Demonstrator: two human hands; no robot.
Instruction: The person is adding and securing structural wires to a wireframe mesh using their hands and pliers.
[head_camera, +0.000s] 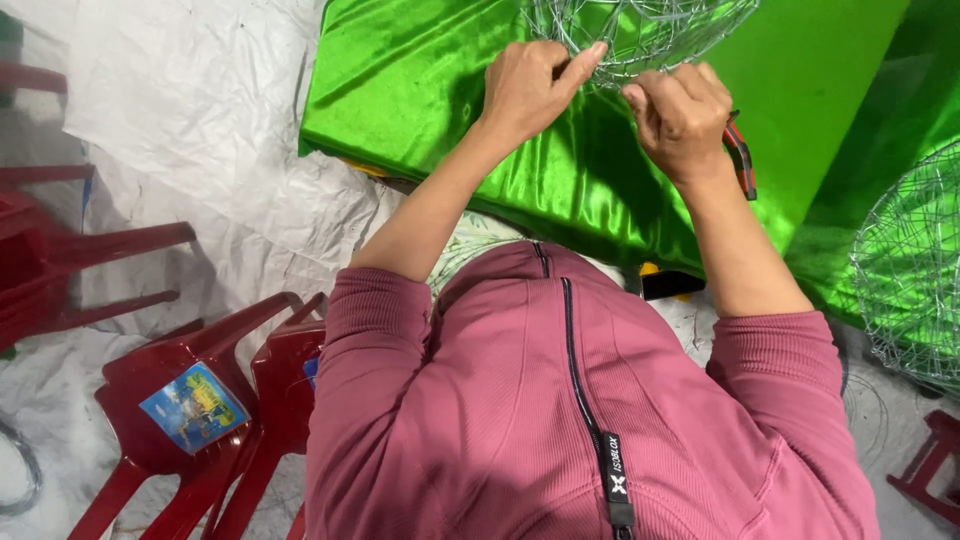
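Head view: both hands working a wire mesh frame on green cloth.

Nearest, pink zip jacket (590, 400); beyond it, left hand (530, 85) pinches the wire frame (640, 30) while right hand (680, 115), clenched around red-handled pliers (742, 160), grips a strand. Steady pinching beside the twist should keep it tight on the green velvet cloth (420, 90).

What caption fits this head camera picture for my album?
Both hands, left hand and right hand, work a wire mesh frame on green cloth.
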